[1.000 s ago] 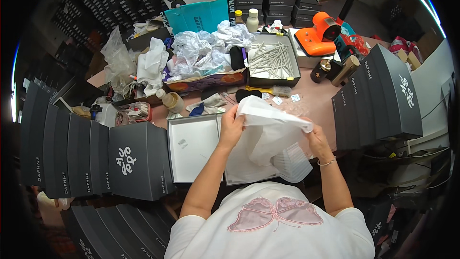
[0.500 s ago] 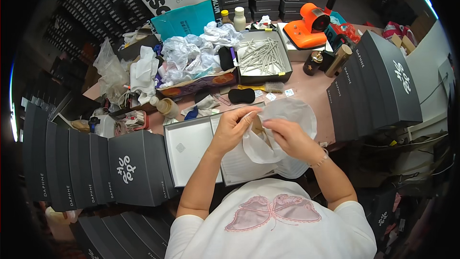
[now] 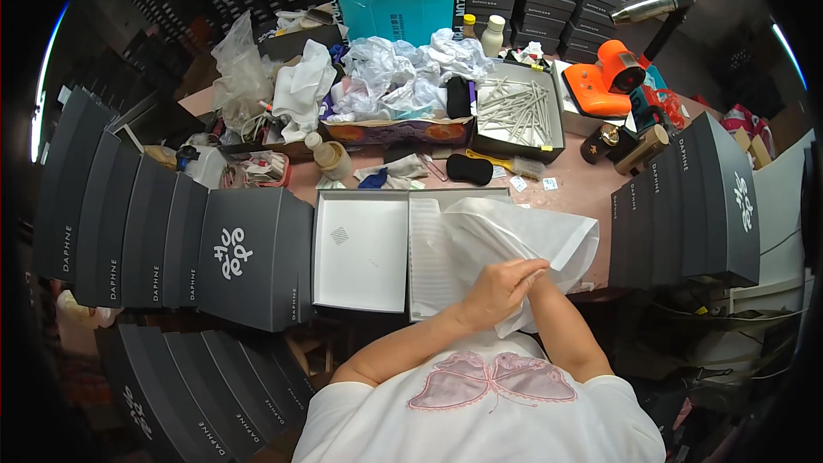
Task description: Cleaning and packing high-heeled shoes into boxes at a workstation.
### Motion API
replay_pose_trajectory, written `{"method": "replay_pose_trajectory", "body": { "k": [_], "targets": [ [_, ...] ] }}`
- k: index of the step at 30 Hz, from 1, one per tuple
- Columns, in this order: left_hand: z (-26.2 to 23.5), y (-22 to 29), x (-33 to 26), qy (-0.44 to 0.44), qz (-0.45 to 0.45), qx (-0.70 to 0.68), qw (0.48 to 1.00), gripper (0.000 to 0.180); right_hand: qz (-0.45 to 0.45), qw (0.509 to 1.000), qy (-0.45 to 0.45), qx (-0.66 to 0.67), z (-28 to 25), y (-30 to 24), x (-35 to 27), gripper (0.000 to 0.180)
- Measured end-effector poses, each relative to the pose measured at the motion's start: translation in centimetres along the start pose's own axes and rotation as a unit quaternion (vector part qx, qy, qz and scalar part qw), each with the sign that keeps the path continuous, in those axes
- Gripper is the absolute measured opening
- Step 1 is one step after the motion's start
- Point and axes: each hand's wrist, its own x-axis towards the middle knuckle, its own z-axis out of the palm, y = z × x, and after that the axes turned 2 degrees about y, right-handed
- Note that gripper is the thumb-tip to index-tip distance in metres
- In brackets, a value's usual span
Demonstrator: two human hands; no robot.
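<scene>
Head view: rows of dark grey boxes (image 3: 171, 240) fill the left side of the cluttered pink table (image 3: 574, 197), with another stack of them (image 3: 694, 206) standing at the right. Between them lies an open white box (image 3: 360, 249), its lid half bare on the left and a ribbed white insert (image 3: 429, 257) in the half beside it. A sheet of white tissue paper (image 3: 523, 236) now lies draped low over the right part of that box; half a second ago it was bunched up between both hands above the table, and a second ago it was held up and spread. By the look of it, the wrapping has been brought down to the box. The left hand (image 3: 497, 291) is pinched on the paper's near edge, fingers together. The right hand (image 3: 538, 285) is mostly hidden under the sheet, so whether it is open or closed cannot be told. Behind, a tray of pale sticks (image 3: 514, 107) and an orange tool (image 3: 604, 77) sit well apart from the hands
</scene>
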Motion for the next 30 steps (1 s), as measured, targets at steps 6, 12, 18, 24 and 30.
{"method": "replay_pose_trajectory", "body": {
  "k": [6, 12, 18, 24, 30],
  "targets": [
    [-0.5, 1.7, -0.4, 0.062, 0.071, -0.064, 0.993, 0.027, -0.046, 0.975, 0.182, 0.119, 0.2, -1.0, -2.5, 0.019],
    [2.1, 3.2, 0.5, -0.057, 0.235, -0.024, 0.97, 0.036, -0.038, 0.944, 0.288, 0.157, 0.4, -1.8, -4.6, 0.018],
    [-0.9, 3.4, 1.9, 0.04, 0.045, -0.147, 0.987, 0.025, -0.037, 0.918, 0.348, 0.188, 1.6, -2.0, -3.9, 0.017],
    [-3.1, 0.4, 3.2, 0.057, 0.018, -0.113, 0.992, 0.02, -0.022, 0.91, 0.357, 0.211, 1.3, -0.9, -5.1, 0.016],
    [-9.3, 1.5, 0.9, 0.037, -0.015, -0.037, 0.998, 0.017, -0.07, 0.897, 0.429, -0.082, -12.4, -3.1, -9.5, 0.058]
  ]
}}
